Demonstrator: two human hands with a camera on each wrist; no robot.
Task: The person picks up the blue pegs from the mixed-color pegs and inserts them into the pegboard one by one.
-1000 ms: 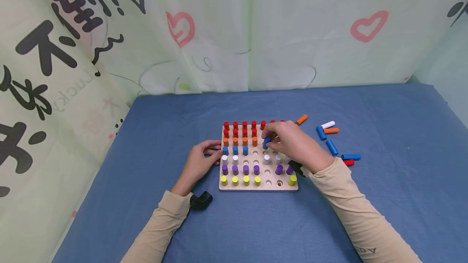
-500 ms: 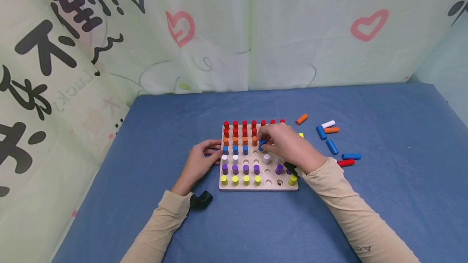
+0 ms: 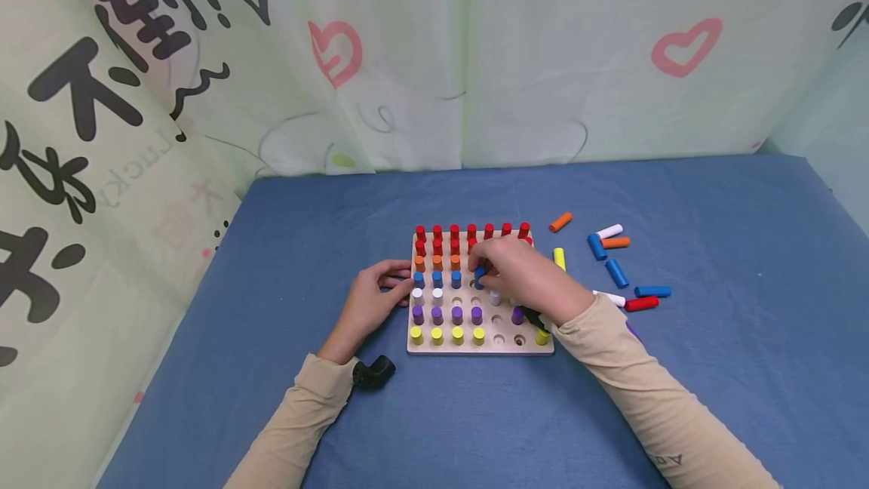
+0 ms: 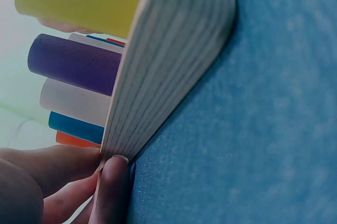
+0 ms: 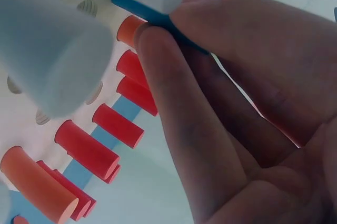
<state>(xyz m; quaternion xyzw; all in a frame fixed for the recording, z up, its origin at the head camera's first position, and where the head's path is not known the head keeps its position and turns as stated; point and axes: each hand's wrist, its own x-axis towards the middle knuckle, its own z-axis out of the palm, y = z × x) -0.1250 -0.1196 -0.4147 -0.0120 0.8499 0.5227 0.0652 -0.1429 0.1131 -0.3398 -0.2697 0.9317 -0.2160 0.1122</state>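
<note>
A pale wooden pegboard (image 3: 441, 349) lies on the blue-covered table, with rows of red, orange, blue, white, purple and yellow pegs. My right hand (image 3: 526, 270) pinches a blue peg (image 3: 479, 278) between thumb and fingers, upright over the fourth spot of the blue row. Whether its lower end is inside the hole is hidden. In the right wrist view, fingers partly cover this blue peg (image 5: 158, 16). At the board's left edge is my left hand (image 3: 370, 296). The left wrist view shows its thumb and a finger (image 4: 113, 182) gripping the edge of the board (image 4: 168, 50).
Loose pegs lie right of the board: an orange peg (image 3: 560, 222), a yellow peg (image 3: 560, 258), a red peg (image 3: 642, 304), several blue ones and others. Some holes show bare, such as one in the yellow row (image 3: 498, 339). A printed curtain (image 3: 407, 59) stands behind the table.
My right hand has shifted slightly left with the blue peg, to the fourth spot of the blue row. More loose pegs now show beside its sleeve. The left hand stays put.
</note>
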